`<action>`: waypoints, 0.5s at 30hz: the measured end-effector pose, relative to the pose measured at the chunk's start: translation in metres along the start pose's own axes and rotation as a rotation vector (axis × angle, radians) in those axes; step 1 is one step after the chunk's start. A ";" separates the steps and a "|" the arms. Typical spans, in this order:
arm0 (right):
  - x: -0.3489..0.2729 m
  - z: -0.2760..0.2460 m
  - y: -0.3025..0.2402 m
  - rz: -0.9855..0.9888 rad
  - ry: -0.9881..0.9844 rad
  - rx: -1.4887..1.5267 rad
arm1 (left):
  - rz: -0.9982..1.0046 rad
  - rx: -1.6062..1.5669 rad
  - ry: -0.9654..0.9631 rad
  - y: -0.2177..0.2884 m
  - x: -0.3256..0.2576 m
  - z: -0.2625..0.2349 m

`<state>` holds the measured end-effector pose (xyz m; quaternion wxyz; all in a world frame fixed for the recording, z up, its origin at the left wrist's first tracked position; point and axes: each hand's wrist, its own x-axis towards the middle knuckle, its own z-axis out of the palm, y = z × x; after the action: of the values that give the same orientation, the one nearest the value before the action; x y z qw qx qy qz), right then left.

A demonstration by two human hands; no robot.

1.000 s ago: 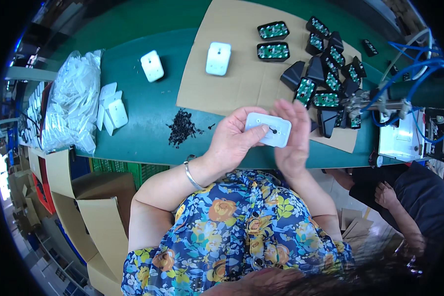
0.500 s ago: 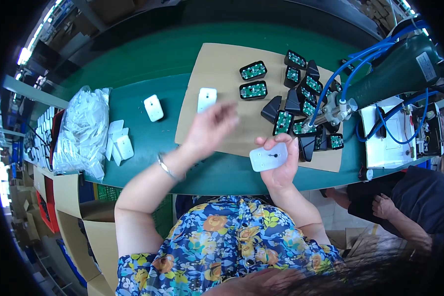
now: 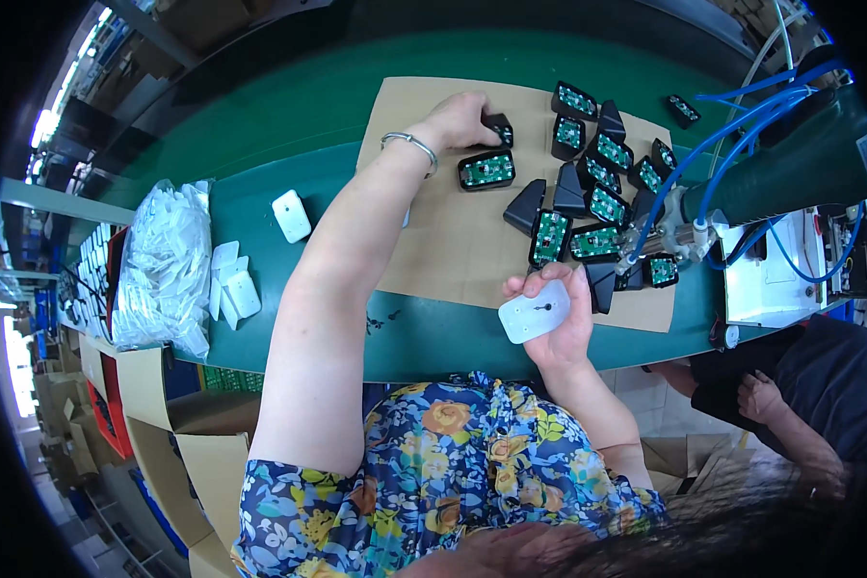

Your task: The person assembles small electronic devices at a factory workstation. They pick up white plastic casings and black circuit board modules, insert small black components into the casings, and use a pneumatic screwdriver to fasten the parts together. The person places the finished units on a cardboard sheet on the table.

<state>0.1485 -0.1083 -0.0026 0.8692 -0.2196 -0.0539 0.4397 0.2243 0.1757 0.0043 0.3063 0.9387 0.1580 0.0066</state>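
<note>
My left hand (image 3: 460,120) reaches to the far part of the cardboard sheet, its fingers closed round a black plastic housing (image 3: 500,126). Just nearer lies another black housing (image 3: 487,170), its green circuit board facing up. Close to my body, my right hand (image 3: 570,328) holds a white plastic cover plate (image 3: 528,315) with rounded corners and a dark keyhole-shaped slot. My left forearm hides most of a second white plate on the cardboard. A further white plate (image 3: 291,216) rests on the green table to the left.
Several black housings with boards (image 3: 602,173) crowd the right of the cardboard sheet (image 3: 433,250). A green pneumatic machine with blue hoses (image 3: 780,154) overhangs them. At left are a clear bag of parts (image 3: 164,270) and loose white plates (image 3: 236,289). A co-worker's hand (image 3: 763,397) shows at right.
My left hand has moved away from me, past the white plate on the cardboard, and taken hold of the far black housing. My right hand still holds its cover plate, shifted slightly and tilted.
</note>
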 end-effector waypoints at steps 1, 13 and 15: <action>0.000 0.002 0.000 0.018 -0.002 0.011 | -0.067 -0.091 0.006 -0.002 -0.001 -0.004; 0.007 0.011 0.026 0.206 0.189 0.326 | -0.506 -1.635 0.093 0.072 -0.206 -0.003; 0.006 0.019 0.032 0.240 0.257 0.318 | -0.285 -1.369 0.099 0.078 -0.230 0.011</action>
<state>0.1227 -0.0809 0.0000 0.8340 -0.1389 0.1539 0.5113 0.0297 0.0408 0.0591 0.8190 0.5035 0.2537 0.1070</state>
